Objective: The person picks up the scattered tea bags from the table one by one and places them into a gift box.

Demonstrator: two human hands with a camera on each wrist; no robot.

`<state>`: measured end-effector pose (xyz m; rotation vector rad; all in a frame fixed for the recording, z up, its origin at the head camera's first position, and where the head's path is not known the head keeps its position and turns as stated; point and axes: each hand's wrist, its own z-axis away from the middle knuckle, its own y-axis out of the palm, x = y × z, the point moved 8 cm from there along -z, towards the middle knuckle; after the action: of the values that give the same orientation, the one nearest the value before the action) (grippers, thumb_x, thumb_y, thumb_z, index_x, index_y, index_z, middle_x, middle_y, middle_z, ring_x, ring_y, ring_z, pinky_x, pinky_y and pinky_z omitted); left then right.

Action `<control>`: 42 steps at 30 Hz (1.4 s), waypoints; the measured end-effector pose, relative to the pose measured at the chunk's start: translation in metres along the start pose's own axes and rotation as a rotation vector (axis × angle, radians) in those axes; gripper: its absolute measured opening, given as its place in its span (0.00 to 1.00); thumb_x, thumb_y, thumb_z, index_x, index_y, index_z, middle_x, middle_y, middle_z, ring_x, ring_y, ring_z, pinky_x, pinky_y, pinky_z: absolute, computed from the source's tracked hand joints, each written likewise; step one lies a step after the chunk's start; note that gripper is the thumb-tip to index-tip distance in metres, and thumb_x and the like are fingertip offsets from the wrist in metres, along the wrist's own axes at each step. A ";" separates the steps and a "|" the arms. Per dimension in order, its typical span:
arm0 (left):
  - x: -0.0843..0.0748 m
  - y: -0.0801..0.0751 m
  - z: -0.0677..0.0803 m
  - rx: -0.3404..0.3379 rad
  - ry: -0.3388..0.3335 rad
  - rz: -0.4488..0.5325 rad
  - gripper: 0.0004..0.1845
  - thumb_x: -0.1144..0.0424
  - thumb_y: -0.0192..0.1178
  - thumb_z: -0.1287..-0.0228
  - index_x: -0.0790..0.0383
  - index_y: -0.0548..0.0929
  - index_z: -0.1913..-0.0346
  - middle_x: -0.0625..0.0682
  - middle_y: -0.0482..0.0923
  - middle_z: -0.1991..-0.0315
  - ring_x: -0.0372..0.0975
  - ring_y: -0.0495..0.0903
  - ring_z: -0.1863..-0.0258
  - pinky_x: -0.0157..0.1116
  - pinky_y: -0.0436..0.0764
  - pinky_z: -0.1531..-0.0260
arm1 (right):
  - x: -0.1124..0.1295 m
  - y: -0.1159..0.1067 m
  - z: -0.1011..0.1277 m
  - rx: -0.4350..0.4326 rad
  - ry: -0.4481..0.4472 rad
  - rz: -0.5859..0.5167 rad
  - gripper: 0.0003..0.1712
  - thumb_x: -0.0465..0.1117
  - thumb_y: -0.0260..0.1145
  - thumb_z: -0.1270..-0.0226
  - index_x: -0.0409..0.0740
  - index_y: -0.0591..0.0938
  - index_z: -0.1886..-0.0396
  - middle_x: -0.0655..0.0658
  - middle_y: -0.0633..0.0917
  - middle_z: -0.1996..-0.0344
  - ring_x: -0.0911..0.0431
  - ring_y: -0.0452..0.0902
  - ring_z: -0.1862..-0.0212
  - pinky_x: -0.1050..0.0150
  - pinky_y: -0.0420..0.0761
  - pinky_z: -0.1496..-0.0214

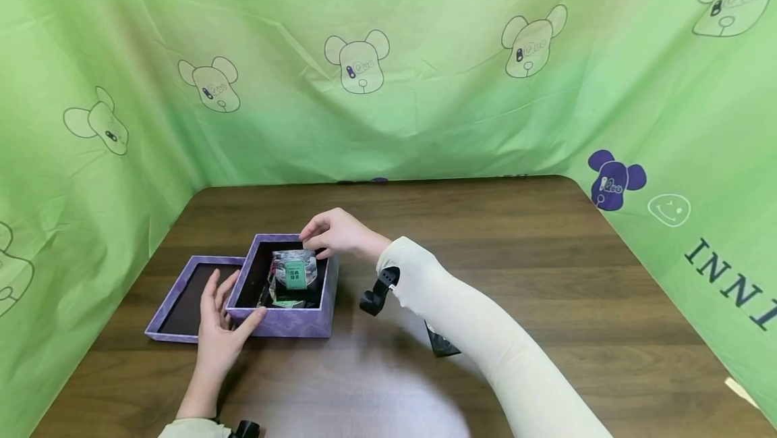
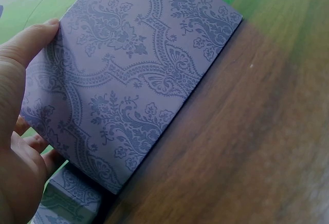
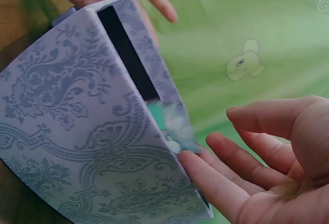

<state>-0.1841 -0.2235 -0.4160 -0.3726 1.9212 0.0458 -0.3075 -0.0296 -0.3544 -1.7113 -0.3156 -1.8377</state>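
A purple patterned box (image 1: 285,324) stands on the table with its top uncovered. Inside it lie several dark packets; the uppermost packet (image 1: 295,275) has a green label. My left hand (image 1: 218,337) grips the box's near left corner, thumb on the front wall and fingers along the left side. Over the far right rim reaches my right hand (image 1: 342,232). In the right wrist view its fingers are loosely extended, thumb apart, with fingertips beside a blurred packet (image 3: 177,124); whether they touch it I cannot tell.
The shallow purple lid (image 1: 179,302) lies inner side up, left of the box. Another dark packet (image 1: 443,343) rests on the wooden table (image 1: 546,256), partly hidden by the right forearm. Green printed cloth (image 1: 425,121) hangs around the back and sides.
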 end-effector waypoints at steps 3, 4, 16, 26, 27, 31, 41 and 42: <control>0.000 0.000 0.000 0.003 0.000 -0.004 0.52 0.87 0.64 0.48 0.66 0.48 0.24 0.47 0.67 0.34 0.26 0.67 0.39 0.21 0.65 0.43 | 0.002 -0.003 0.002 -0.013 -0.012 -0.018 0.15 0.25 0.67 0.38 0.25 0.81 0.52 0.35 0.87 0.58 0.59 0.81 0.66 0.60 0.85 0.60; 0.000 0.001 0.000 0.004 -0.003 -0.004 0.52 0.87 0.64 0.48 0.66 0.48 0.23 0.47 0.67 0.34 0.26 0.67 0.39 0.21 0.65 0.43 | 0.003 -0.004 0.003 -0.014 -0.016 -0.026 0.15 0.25 0.67 0.38 0.24 0.81 0.51 0.35 0.86 0.58 0.59 0.81 0.66 0.60 0.85 0.60; 0.002 0.000 0.000 0.007 -0.032 -0.025 0.53 0.85 0.65 0.47 0.63 0.48 0.23 0.43 0.66 0.35 0.27 0.66 0.38 0.21 0.65 0.43 | 0.001 -0.009 0.015 0.056 -0.026 -0.097 0.19 0.23 0.65 0.38 0.21 0.77 0.47 0.29 0.84 0.55 0.52 0.84 0.61 0.59 0.84 0.56; 0.002 0.000 -0.001 0.006 -0.034 -0.006 0.52 0.85 0.65 0.47 0.63 0.47 0.23 0.48 0.66 0.33 0.27 0.66 0.38 0.21 0.64 0.42 | -0.011 -0.050 0.046 0.058 -0.072 -0.121 0.20 0.21 0.61 0.37 0.18 0.73 0.45 0.36 0.85 0.62 0.58 0.83 0.65 0.56 0.84 0.53; 0.001 0.000 -0.001 0.006 -0.031 0.003 0.52 0.86 0.64 0.47 0.64 0.47 0.23 0.48 0.66 0.34 0.28 0.67 0.39 0.21 0.65 0.43 | -0.014 -0.056 0.050 0.052 -0.069 -0.124 0.20 0.21 0.61 0.37 0.18 0.72 0.45 0.35 0.85 0.61 0.57 0.83 0.64 0.56 0.84 0.54; 0.000 0.001 -0.001 0.004 -0.014 0.027 0.52 0.87 0.64 0.48 0.66 0.48 0.23 0.45 0.67 0.35 0.28 0.68 0.39 0.22 0.65 0.43 | -0.025 -0.079 0.066 0.028 -0.048 -0.131 0.21 0.21 0.60 0.36 0.19 0.72 0.44 0.36 0.85 0.60 0.52 0.84 0.60 0.56 0.83 0.53; 0.000 0.001 0.000 0.005 -0.007 0.045 0.52 0.88 0.63 0.49 0.64 0.48 0.23 0.45 0.68 0.35 0.28 0.68 0.39 0.22 0.66 0.43 | -0.050 -0.117 0.097 -0.017 0.008 -0.118 0.23 0.24 0.62 0.36 0.21 0.71 0.42 0.44 0.84 0.61 0.55 0.83 0.60 0.53 0.83 0.51; 0.000 0.001 0.000 0.005 -0.006 0.048 0.52 0.88 0.63 0.49 0.65 0.48 0.23 0.45 0.68 0.35 0.28 0.68 0.39 0.22 0.66 0.43 | -0.052 -0.120 0.100 -0.020 0.012 -0.118 0.23 0.24 0.62 0.36 0.22 0.71 0.42 0.44 0.84 0.61 0.55 0.83 0.59 0.53 0.83 0.51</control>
<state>-0.1847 -0.2221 -0.4158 -0.3225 1.9240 0.0738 -0.2943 0.1341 -0.3642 -1.7278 -0.4022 -1.9407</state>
